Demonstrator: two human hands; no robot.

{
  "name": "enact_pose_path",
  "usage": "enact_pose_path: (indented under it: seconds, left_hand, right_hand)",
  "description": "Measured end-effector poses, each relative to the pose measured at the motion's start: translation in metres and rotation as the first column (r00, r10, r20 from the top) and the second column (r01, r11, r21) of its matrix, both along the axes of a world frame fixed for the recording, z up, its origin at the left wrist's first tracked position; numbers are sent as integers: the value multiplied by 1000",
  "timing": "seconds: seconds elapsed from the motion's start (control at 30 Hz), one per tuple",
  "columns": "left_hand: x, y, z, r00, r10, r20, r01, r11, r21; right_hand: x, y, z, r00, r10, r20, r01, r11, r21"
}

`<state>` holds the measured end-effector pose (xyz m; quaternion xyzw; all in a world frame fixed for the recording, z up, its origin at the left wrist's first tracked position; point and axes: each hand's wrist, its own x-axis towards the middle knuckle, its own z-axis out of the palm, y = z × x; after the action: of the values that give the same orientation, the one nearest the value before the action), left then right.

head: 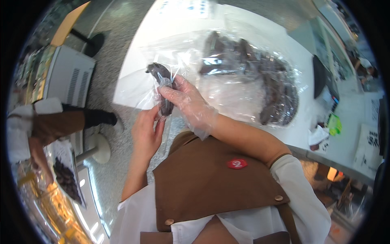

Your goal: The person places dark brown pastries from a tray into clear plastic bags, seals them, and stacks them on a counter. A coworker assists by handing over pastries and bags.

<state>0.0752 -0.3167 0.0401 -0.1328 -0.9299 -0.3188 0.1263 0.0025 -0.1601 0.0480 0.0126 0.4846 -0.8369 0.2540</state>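
A dark brown, elongated item (160, 71), probably food, lies inside a clear plastic bag (134, 82) over the near left edge of the white counter. My right hand (187, 99), in a clear disposable glove, grips the item from the right through or around the film; which layer is outermost is unclear. Bare, my left hand (147, 129) pinches the bag at the item's lower end. To the right, several similar dark brown items (275, 91) lie under shiny clear film (234, 94).
At the left a co-worker (58, 122) stands beside a tray of dark items (65, 178) and a display case. A grey vented cabinet (70, 73) is at the upper left. On the right counter are a bright green item (334, 124) and white papers.
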Motion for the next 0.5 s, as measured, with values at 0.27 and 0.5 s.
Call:
enact_pose_path:
  seconds: [0.27, 0.5]
  left_hand:
    - [-56, 101, 56, 756, -562, -337, 564, 820, -103]
    - [-79, 178, -19, 531, -804, -267, 777, 588, -224]
  right_hand:
    - [20, 132, 63, 923, -298, -243, 335, 934, 124]
    - [41, 203, 13, 770, 74, -633, 608, 211, 765]
